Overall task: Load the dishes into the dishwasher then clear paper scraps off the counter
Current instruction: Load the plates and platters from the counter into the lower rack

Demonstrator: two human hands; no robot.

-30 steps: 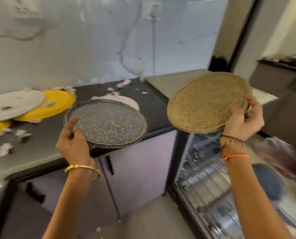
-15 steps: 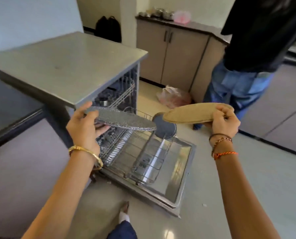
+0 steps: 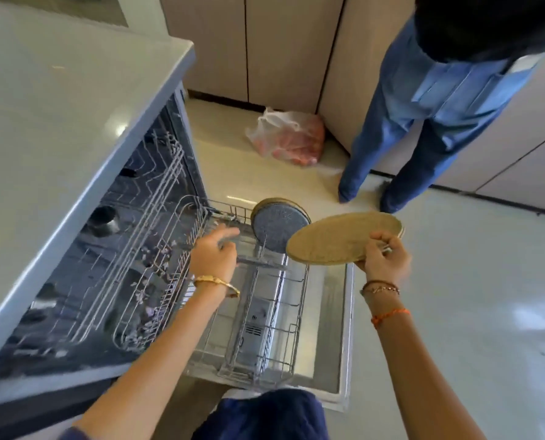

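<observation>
My left hand [image 3: 213,254] grips a grey speckled plate [image 3: 265,265], seen almost edge-on, low over the pulled-out lower rack [image 3: 292,315] of the open dishwasher [image 3: 157,236]. My right hand [image 3: 387,258] pinches the near rim of a tan speckled plate [image 3: 341,238], held nearly flat above the rack's far right corner. At the rack's far end a grey plate [image 3: 277,227] stands upright, with a tan rim just behind it.
The dishwasher door [image 3: 344,328] lies open across the floor. A person in blue jeans [image 3: 423,122] stands just beyond it on the right. A plastic bag [image 3: 288,139] sits by the beige cabinets [image 3: 280,49]. A grey countertop [image 3: 58,100] covers the left.
My view has tipped down over the dishwasher. My left hand has lowered the grey plate from above the rack down into it. The tan plate has stayed level on the right.
</observation>
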